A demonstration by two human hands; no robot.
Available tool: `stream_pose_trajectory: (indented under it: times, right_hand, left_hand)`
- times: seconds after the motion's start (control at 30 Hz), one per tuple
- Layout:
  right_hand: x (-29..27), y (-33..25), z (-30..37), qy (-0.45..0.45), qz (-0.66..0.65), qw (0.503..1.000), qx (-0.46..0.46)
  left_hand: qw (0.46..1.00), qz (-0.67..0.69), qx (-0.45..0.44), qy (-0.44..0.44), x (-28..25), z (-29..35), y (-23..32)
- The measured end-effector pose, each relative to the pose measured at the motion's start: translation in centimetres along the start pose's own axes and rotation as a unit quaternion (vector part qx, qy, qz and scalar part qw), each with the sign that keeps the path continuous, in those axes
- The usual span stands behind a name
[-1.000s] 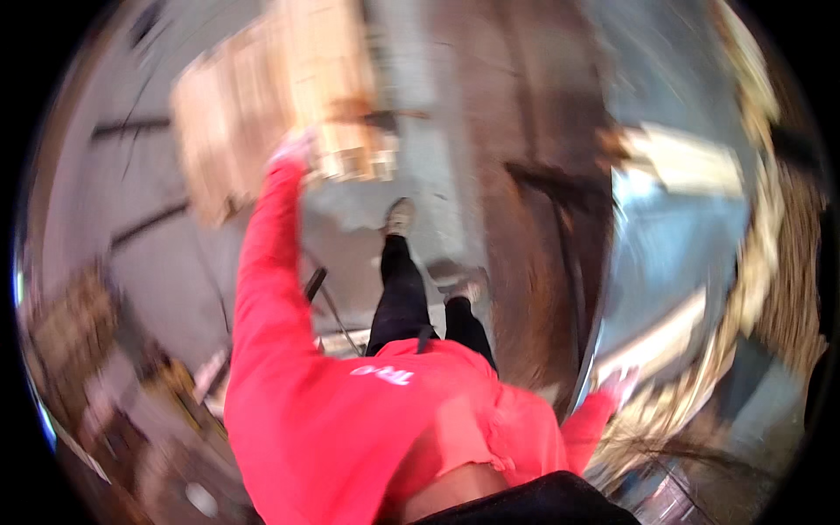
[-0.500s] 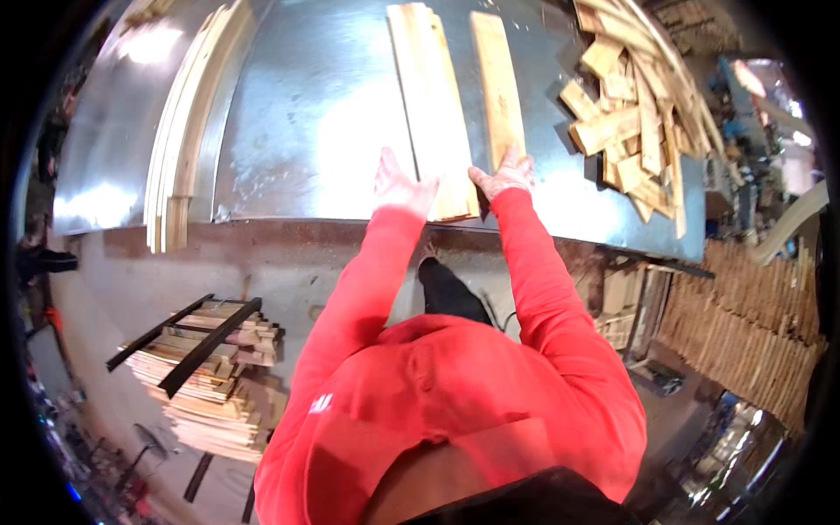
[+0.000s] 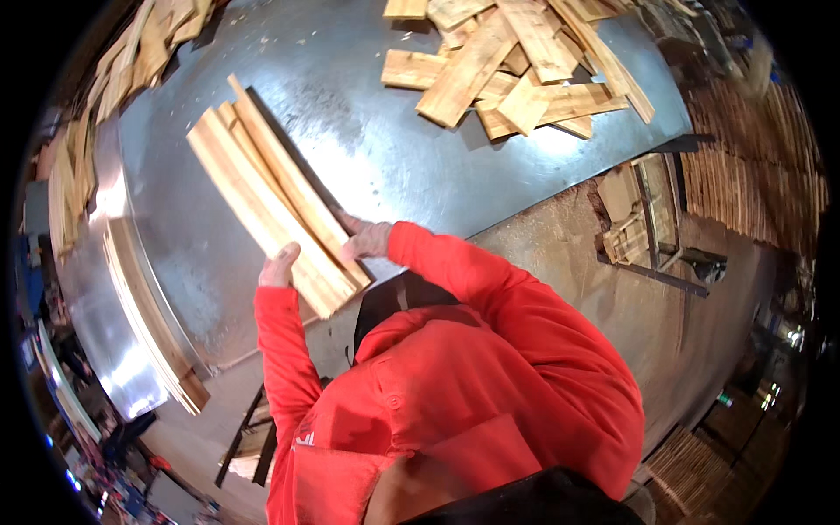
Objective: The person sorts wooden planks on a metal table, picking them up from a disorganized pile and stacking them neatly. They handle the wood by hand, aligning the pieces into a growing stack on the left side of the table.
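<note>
A bundle of long pale wooden boards [image 3: 254,206] lies on the metal table, its near end at the front edge in front of me. The rightmost board stands slightly apart from the others along part of its length and reaches farther at the far end. My left hand [image 3: 279,266] presses on the bundle's left side near its near end, thumb up along the edge. Across from it, my right hand [image 3: 366,239] grips the right side, its fingertips partly hidden by the wood. Together the two hands clasp the boards between them.
A loose pile of short boards [image 3: 472,74] covers the far right of the metal table [image 3: 385,166]. Another stack of long boards [image 3: 144,306] lies at the left. More boards [image 3: 144,52] are heaped at the far left. Wooden stacks [image 3: 744,162] stand beyond the right edge.
The view has turned to the right. The single board that lay apart is now against the bundle, and my hands have closed on its two sides.
</note>
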State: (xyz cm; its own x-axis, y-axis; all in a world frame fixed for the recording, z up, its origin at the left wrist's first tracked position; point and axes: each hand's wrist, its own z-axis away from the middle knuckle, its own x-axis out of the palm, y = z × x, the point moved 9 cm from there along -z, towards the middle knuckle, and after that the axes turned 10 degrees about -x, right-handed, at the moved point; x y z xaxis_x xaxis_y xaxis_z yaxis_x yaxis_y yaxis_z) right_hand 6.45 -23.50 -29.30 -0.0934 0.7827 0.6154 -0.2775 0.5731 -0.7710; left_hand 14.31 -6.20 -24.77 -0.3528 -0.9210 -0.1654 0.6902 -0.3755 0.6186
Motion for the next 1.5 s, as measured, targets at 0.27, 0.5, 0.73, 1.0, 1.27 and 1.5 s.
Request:
stream_pose_trajectory:
  times: [0.27, 0.5, 0.73, 1.0, 1.27, 1.5]
  right_hand:
    - [7.2, -8.6, 3.5, 0.048, 0.514, 0.852, 0.086]
    - [1.3, -14.1, 2.3, -0.053, 0.62, 0.778, 0.088]
    - [-25.4, -47.2, 13.6, 0.505, 0.735, 0.443, 0.088]
    - [-46.5, -59.0, 12.1, 0.494, 0.599, 0.602, -0.184]
    - [-56.6, -60.0, 8.4, 0.425, -0.44, 0.692, -0.384]
    - [-73.2, -60.8, 7.0, 0.595, 0.035, 0.656, -0.463]
  left_hand:
    - [0.993, -0.022, 0.082, 0.088, -0.9, 4.8, 5.6]
    - [0.924, -0.296, 0.069, 0.231, 2.0, 7.4, 7.3]
    - [0.83, -0.429, -0.062, 0.351, -2.9, 12.4, 4.4]
    - [0.758, -0.44, 0.272, 0.398, 10.9, 7.2, 17.6]
    - [0.802, -0.192, 0.565, -0.023, 51.2, 4.3, 62.8]
    - [0.485, -0.555, 0.663, 0.131, 82.7, -2.3, 78.7]
